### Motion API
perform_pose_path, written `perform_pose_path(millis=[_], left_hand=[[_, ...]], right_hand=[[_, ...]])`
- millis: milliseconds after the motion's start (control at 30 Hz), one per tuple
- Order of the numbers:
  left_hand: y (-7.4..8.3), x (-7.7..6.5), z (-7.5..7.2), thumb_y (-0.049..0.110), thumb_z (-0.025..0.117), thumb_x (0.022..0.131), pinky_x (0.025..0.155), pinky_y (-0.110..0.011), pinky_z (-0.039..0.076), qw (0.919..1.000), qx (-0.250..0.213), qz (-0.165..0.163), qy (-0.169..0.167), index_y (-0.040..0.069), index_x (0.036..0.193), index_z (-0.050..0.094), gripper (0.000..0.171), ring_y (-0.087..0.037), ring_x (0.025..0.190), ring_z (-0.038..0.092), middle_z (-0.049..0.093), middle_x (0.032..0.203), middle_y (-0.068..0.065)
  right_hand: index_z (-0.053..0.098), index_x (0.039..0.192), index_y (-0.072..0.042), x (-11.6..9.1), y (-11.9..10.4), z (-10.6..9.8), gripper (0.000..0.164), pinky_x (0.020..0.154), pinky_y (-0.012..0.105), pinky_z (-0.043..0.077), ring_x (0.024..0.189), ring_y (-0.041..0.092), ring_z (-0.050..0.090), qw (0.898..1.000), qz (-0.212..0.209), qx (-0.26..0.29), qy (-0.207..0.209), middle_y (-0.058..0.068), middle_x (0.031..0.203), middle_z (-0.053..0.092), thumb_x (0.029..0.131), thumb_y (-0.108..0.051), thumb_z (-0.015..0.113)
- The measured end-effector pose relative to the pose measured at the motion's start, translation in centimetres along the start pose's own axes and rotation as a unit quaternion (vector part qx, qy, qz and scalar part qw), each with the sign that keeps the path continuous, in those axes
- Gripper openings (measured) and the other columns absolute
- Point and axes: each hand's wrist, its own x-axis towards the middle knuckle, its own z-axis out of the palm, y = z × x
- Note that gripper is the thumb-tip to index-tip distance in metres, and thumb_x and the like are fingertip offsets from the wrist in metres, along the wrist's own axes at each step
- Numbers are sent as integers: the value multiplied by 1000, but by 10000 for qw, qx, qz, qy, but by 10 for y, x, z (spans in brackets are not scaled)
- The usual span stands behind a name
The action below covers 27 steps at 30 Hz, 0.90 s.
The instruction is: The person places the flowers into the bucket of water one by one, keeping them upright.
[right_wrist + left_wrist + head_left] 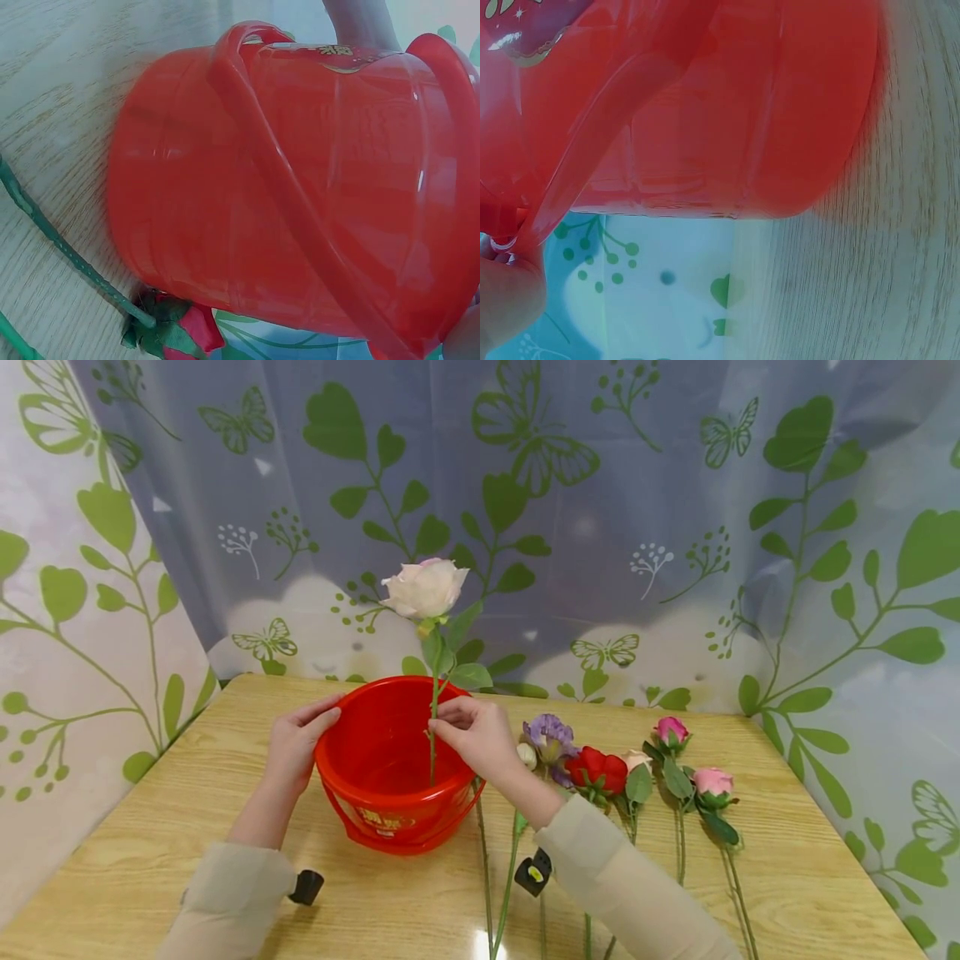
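Observation:
A red plastic bucket [393, 827] stands upright on the table, its handle hanging down in front. My left hand [295, 745] grips its left rim, the thumb at the edge; the left wrist view catches part of that hand [508, 296] by the handle's end. Between thumb and fingers, my right hand [480, 735] pinches the green stem of a white rose [426, 589] over the bucket's right side. The bloom faces up, high above the rim, and the stem's lower end reaches down into the bucket.
To the right, several artificial flowers lie on the table [810, 877], among them a purple flower [551, 737], a red one [597, 770], a dark pink rose [671, 731] and a light pink rose [712, 781]. A leaf-patterned curtain [637, 510] hangs behind.

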Motion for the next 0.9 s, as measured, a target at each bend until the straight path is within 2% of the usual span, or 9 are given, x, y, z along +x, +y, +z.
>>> perform_pose_path(millis=[533,900], left_hand=[[0,-1,2,9,59,85,71,-21,50,9999,-102,40,-30,-13,121,45,45,-7,82,61,64,87,9],[0,0,2,10,60,84,72,-21,50,9999,-133,-12,21,-10,119,49,42,-8,83,61,64,88,9]], right_hand=[[65,85,-2,0,-1,3,9,60,21,50,69,13,61,9992,-154,-277,-234,7,80,66,79,-7,66],[65,93,-1,0,-2,4,15,62,20,50,73,14,61,9981,-167,-447,-388,8,86,65,79,-8,66]])
